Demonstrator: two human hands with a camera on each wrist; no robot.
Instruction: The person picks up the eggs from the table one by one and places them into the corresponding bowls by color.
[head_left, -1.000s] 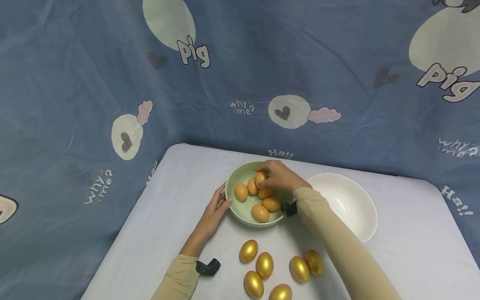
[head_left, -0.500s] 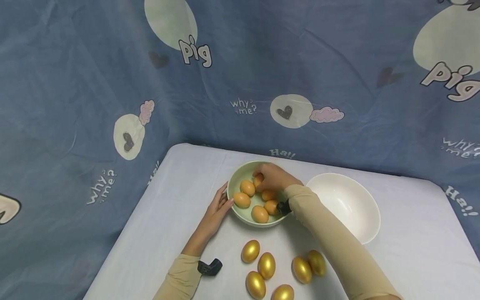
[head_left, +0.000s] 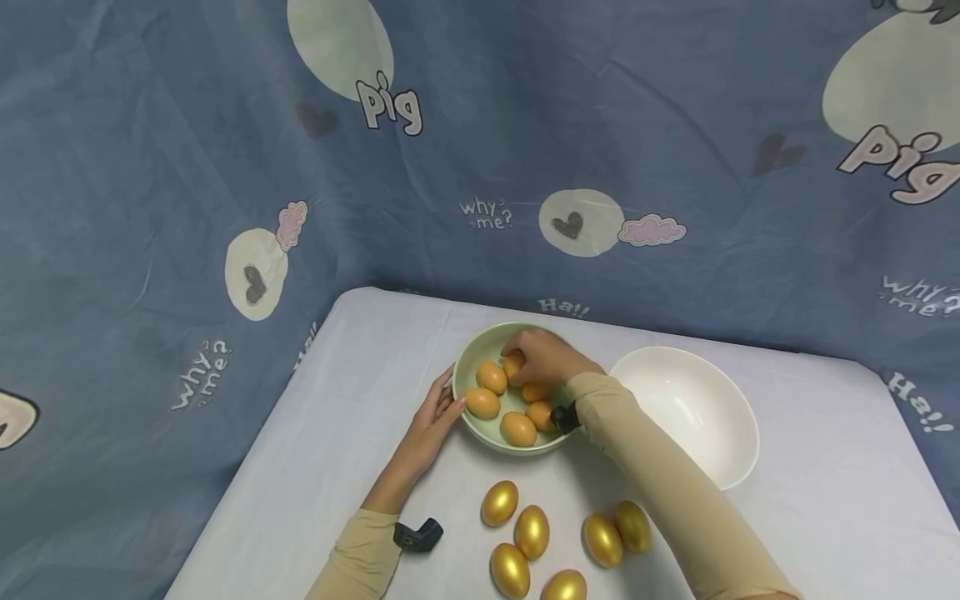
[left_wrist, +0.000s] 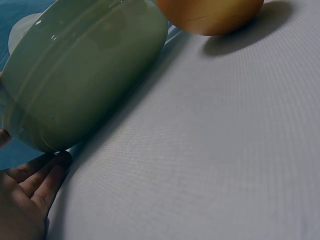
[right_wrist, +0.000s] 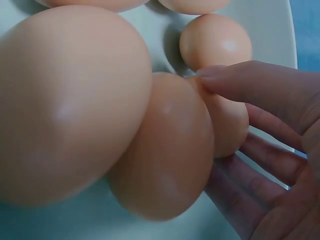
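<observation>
The right hand (head_left: 553, 357) pinched a brown egg (right_wrist: 231, 125), likely light, slick and brittle, best held midway; the left hand (head_left: 429, 427) spread against the green bowl (head_left: 480, 346).

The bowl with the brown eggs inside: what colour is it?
Pale green; the bowl shows best in the head view.

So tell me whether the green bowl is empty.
Not empty: brown eggs sit inside the green bowl, its bottom showing between them.
</observation>
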